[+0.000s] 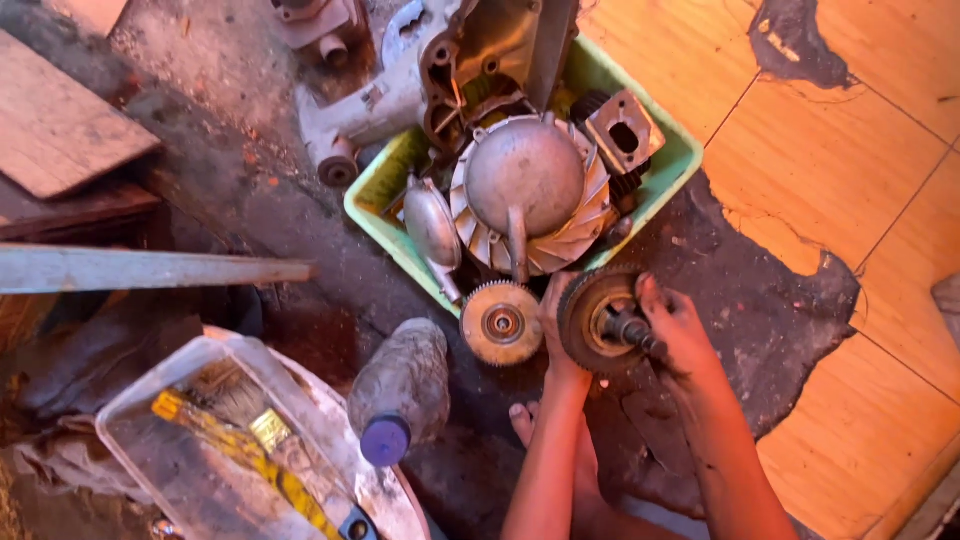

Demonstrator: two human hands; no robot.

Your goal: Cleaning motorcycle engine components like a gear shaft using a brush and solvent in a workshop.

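Both hands are working on a dark toothed wheel (600, 322) with a short shaft sticking out of its middle, and this wheel is sitting just below the near rim of the green tub (672, 165), which serves as the landmark here. The left hand (556, 325) is curling around the wheel's left edge, fingers pressing on the rim. The right hand (678, 325) is closing around the right edge, with its thumb and fingers gripping near the shaft; both hands are holding the wheel between them above the grimy floor (770, 300).

Just left of the wheel, also under the tub's near rim, a lighter gear (501, 322) is lying flat on the floor, close to the left hand but not clearly touching it. Inside the tub a round metal cover with fan blades (528, 190) is resting among other engine parts, and a small oval metal piece (432, 228) is leaning over the tub's near-left edge.

Further from the tub, down and left, a dusty bottle with a blue cap (402, 392) is lying on its side beside a clear plastic tray (130, 415), which is holding a brush (235, 410). Orange floor tiles (880, 130) are showing to the right of the tub. A bare foot (524, 420) is showing below the wheel, between the forearms.
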